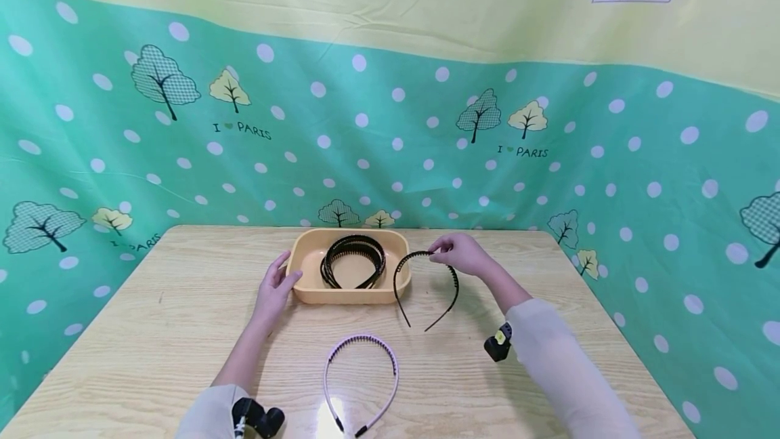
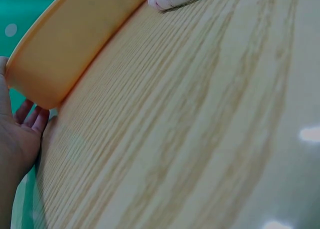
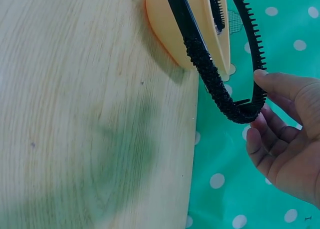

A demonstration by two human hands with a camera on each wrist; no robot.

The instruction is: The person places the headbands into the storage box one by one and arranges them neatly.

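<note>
A black toothed headband (image 1: 456,290) hangs from my right hand (image 1: 461,254), pinched between thumb and fingers at its curved top, ends pointing down. In the right wrist view the headband (image 3: 207,71) shows comb teeth inside and a rough, beaded-looking outer band; the right hand (image 3: 292,134) grips the bend. My left hand (image 1: 275,290) holds the left end of a pale orange plastic tray (image 1: 350,297), thumb at the rim. Several black headbands (image 1: 329,269) lie bunched inside the tray. On the table nearer me lies a lilac headband (image 1: 395,374) with dark tips.
Everything stands on a light wood-grain table (image 1: 201,303). A green and yellow printed curtain (image 1: 390,107) rises behind it and along both sides. Small black cameras (image 1: 498,344) sit on both wrists.
</note>
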